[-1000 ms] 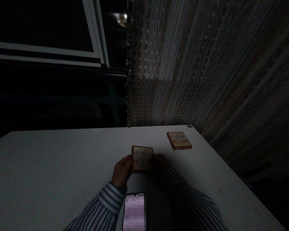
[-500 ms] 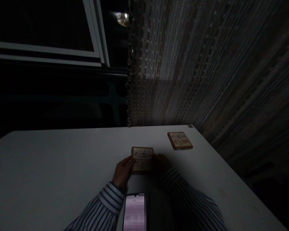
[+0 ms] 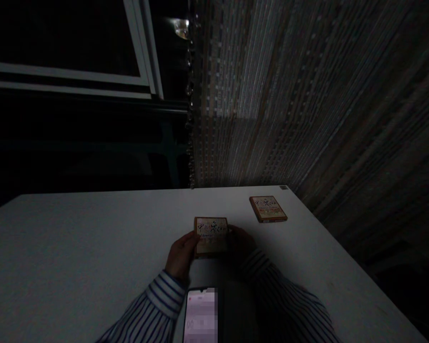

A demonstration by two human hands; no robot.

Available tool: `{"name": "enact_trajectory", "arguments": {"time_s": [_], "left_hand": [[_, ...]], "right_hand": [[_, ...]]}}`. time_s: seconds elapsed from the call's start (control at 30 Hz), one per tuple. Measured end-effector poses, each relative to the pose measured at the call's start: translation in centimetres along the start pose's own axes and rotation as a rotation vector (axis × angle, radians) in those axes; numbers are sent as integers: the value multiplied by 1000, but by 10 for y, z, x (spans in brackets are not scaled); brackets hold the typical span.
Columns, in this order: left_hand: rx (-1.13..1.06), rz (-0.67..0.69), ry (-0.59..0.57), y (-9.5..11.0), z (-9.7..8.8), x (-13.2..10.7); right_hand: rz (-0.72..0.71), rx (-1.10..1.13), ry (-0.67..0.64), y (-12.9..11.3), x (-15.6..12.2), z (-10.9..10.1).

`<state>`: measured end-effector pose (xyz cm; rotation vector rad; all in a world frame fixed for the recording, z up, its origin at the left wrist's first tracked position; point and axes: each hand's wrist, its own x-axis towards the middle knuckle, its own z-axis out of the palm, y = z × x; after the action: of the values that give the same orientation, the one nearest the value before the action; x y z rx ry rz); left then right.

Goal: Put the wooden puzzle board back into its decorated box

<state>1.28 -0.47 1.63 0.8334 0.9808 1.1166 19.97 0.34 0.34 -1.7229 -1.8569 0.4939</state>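
A small square box [image 3: 211, 234] with a printed label and brown edges is held just above the white table [image 3: 75, 252]. My left hand [image 3: 180, 255] grips its left side with the fingers curled round the edge. My right hand [image 3: 241, 243], in deep shadow, holds its right side. Both arms wear striped sleeves. A second box of the same kind [image 3: 268, 208] lies flat on the table, farther off to the right near the table's far corner.
A lit phone [image 3: 200, 315] hangs or rests close under the camera between my forearms. A woven curtain [image 3: 289, 95] hangs behind the table on the right. A dark window with a white frame [image 3: 143, 52] is at the left. The room is very dim.
Hardly anything moved. The box in my hands shifted very slightly, and the view drifted a little.
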Motion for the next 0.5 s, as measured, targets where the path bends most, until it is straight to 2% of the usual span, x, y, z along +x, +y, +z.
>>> {"name": "enact_trajectory", "arguments": {"time_s": [0.17,0.27,0.4,0.5], "left_hand": [[-23,30,-62,1,2,-3],[-18,22,-73,1,5,-5],[-58,5,-73,2,8,-8],[-98,7,-25,4,8,-9]], "right_hand": [[203,431,34,2,3,0],[221,680,8,3,6,1],[192,773,-26,1,8,1],[212,812,-38,-2,6,1]]}}
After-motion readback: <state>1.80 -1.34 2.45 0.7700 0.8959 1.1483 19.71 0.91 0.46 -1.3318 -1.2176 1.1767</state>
